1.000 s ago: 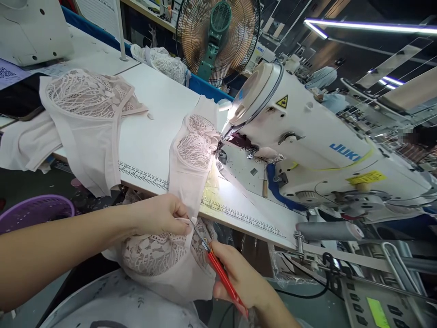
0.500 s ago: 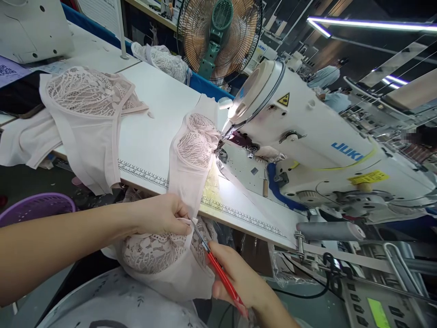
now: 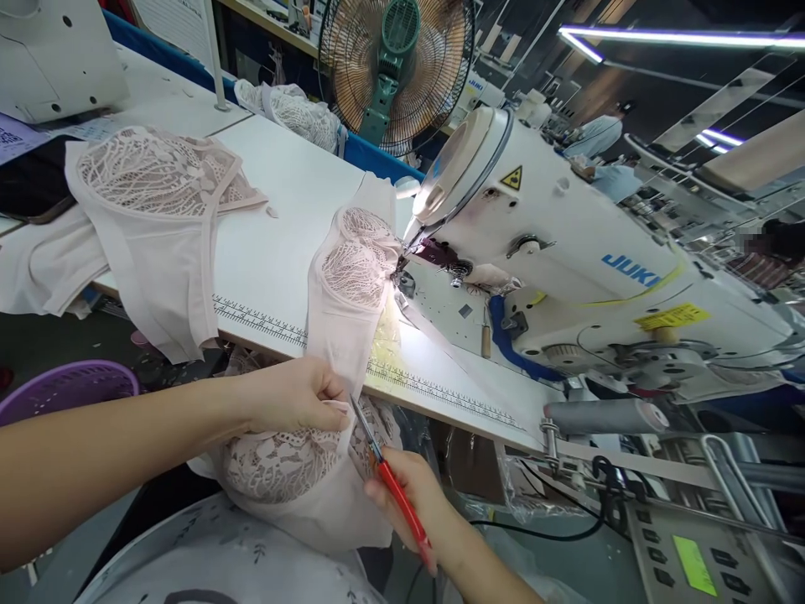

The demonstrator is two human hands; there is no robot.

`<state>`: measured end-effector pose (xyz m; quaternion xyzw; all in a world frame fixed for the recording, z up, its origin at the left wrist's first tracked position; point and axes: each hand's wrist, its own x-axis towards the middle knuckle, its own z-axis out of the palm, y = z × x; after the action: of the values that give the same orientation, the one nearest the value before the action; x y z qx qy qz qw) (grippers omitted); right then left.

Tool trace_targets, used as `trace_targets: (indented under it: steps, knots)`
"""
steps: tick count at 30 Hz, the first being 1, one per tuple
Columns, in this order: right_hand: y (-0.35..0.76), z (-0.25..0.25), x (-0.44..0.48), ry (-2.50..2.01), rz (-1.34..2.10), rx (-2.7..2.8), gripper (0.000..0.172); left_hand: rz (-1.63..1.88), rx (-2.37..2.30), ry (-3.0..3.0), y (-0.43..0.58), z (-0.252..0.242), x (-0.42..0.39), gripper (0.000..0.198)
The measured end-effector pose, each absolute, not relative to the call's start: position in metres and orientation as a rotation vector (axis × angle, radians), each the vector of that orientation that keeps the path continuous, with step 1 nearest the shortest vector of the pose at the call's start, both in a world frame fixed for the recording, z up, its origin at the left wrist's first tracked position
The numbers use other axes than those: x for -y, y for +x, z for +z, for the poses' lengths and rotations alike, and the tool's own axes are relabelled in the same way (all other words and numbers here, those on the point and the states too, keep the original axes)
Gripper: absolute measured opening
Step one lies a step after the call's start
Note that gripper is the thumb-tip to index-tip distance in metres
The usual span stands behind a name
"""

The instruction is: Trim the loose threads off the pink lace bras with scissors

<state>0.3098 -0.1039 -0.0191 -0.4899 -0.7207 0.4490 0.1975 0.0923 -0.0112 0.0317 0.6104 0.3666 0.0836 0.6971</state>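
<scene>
Strip lights (image 3: pixel 667 38) shine over a workshop with rows of machines, and a person (image 3: pixel 600 138) in light blue shows far off. Beyond the white worktop (image 3: pixel 283 222) stands a green and black fan (image 3: pixel 395 75). On the right a white sewing machine (image 3: pixel 559 218) leans diagonally across the view, its lamp bright at the needle. A ruler strip (image 3: pixel 261 320) runs along the front edge of the worktop.

One pale pink bra (image 3: pixel 343 335) lies with its lace cups against the needle area, its lower band reaching over the edge towards the hands. Another, the lap bra (image 3: pixel 283 470), hangs between the worktop and the person's lap; whether the two are joined is hidden by the grip. The left hand (image 3: pixel 289 394) pinches the top edge of the lap bra, thumb and fingers pressed together on the cloth. The right hand (image 3: pixel 420 488) has its fingers wrapped round the red handles of scissors (image 3: pixel 402 507), whose tips touch the cloth just beside the left thumb. How far the blades are parted I cannot tell.

At the left, a third bra (image 3: pixel 157 243) droops over the edge next to a black phone (image 3: pixel 34 180). Below it sits a purple basket (image 3: pixel 75 382).
</scene>
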Motion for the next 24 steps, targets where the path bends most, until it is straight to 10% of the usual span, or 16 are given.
trace_targets:
  steps: [24]
  knots:
    - [0.320, 0.034, 0.086, -1.376, 0.814, 2.449, 0.048, 0.277, -0.840, 1.672, 0.067, 0.049, 0.029, 0.021]
